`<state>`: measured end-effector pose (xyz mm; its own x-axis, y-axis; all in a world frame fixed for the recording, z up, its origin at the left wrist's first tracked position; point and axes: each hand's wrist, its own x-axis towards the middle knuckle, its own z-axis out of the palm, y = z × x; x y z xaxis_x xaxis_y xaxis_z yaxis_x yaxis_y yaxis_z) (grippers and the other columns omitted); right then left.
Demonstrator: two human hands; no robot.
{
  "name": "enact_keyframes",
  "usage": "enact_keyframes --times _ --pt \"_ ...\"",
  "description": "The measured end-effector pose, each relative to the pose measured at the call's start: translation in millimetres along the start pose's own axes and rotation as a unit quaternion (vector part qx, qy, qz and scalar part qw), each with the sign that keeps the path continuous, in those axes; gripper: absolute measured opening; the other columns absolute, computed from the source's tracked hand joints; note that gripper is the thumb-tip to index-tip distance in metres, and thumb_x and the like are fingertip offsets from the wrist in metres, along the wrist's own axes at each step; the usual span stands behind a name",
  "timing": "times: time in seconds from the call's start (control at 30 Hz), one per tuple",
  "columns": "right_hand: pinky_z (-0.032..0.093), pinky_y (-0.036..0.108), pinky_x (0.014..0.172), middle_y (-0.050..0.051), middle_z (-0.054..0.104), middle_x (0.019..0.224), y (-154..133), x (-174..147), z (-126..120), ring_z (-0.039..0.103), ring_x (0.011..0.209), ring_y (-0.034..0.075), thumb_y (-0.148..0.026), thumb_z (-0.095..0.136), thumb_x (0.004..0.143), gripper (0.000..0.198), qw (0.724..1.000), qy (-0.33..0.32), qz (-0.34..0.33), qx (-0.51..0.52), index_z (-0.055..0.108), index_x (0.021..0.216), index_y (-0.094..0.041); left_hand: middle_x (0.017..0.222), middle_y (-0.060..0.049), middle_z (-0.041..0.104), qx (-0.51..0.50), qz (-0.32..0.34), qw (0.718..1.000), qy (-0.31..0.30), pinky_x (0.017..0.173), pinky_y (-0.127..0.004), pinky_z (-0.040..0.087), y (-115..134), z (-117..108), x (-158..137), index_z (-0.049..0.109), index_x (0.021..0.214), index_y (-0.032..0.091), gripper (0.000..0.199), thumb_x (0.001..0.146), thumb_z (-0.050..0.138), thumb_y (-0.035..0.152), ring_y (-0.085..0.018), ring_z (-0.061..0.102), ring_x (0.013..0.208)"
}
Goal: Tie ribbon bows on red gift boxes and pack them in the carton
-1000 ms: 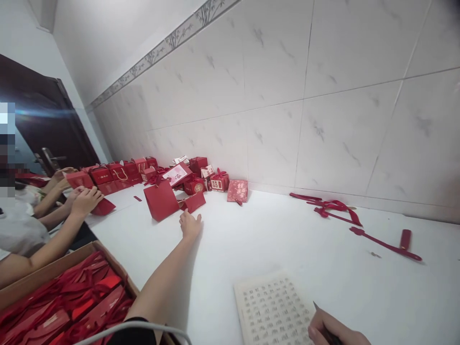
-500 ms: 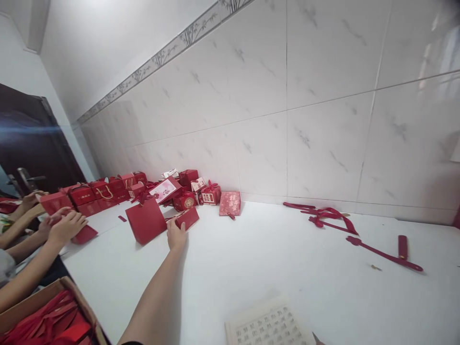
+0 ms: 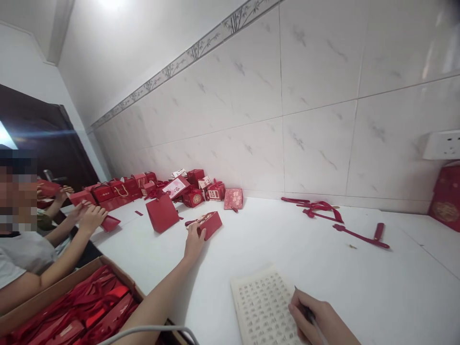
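With fingers closed around one end, my left hand [image 3: 195, 241] grips a small red gift box [image 3: 212, 224] on the white table. A larger red box [image 3: 162, 213] with sloping sides stands just beyond it to the left. My right hand [image 3: 316, 314] holds a pen [image 3: 311, 317], its tip by the right edge of a notebook page. The notebook [image 3: 266, 302] lies on the table, its page covered in rows of handwritten characters.
An open carton [image 3: 104, 262] of red ribboned pieces stands at lower left, a grey cable [image 3: 154, 328] before it. Red boxes [image 3: 120, 188] line the wall. Red straps [image 3: 359, 235] lie at right. At left, a co-worker's hands [image 3: 92, 218] hold a red piece.
The view has swung right and down. The gift box in my left hand has come away from the larger red box, toward me. My right hand with the pen has come into view.
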<state>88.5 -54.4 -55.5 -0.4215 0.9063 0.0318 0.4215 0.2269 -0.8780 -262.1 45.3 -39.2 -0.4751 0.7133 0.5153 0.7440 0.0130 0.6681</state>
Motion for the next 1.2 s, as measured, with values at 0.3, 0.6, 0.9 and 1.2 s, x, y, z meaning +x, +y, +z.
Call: enact_keyframes --times 0.3,0.6,0.9,1.2 --pt "0.035 0.040 0.102 0.011 0.049 0.131 -9.9 -22.7 -14.3 0.036 0.127 0.026 -0.040 0.054 0.084 0.032 0.968 -0.109 -0.166 -0.153 0.056 0.109 -0.019 0.087 -0.005 0.057 -0.050 -0.058 0.992 -0.101 0.083 -0.037 0.045 54.7 -28.7 -56.6 0.051 0.070 0.021 0.031 0.077 0.048 0.051 -0.023 0.059 0.086" --pt "0.024 0.050 0.106 0.013 0.050 0.131 -0.6 -6.3 -30.2 0.037 0.127 0.029 -0.040 0.054 0.083 0.036 0.959 -0.095 -0.134 -0.229 0.055 0.112 -0.019 0.070 -0.008 0.067 -0.125 -0.236 0.943 -0.197 0.059 -0.031 0.044 57.7 -31.0 -60.0 0.055 0.066 0.017 0.023 0.067 0.057 0.040 -0.024 0.063 0.068" --pt "0.026 0.052 0.102 0.009 0.057 0.122 30.9 14.6 -80.6 0.051 0.113 0.029 -0.042 0.046 0.083 0.029 0.959 -0.010 -0.023 -0.283 0.052 0.104 -0.023 0.066 0.004 0.059 -0.256 -0.172 0.923 -0.232 0.057 -0.024 0.043 77.2 -35.6 -81.8 0.042 0.071 0.020 0.016 0.068 0.051 0.033 -0.013 0.058 0.061" --pt "0.028 0.057 0.095 0.012 0.065 0.098 35.9 11.5 -111.2 0.057 0.099 0.031 -0.031 0.040 0.084 0.019 0.918 0.207 0.038 -0.336 0.052 0.095 -0.020 0.104 -0.006 0.062 -0.327 -0.063 0.902 -0.275 0.076 -0.032 0.050 84.4 -36.8 -93.9 0.033 0.119 0.021 0.071 0.057 0.067 0.023 -0.019 0.062 0.091"
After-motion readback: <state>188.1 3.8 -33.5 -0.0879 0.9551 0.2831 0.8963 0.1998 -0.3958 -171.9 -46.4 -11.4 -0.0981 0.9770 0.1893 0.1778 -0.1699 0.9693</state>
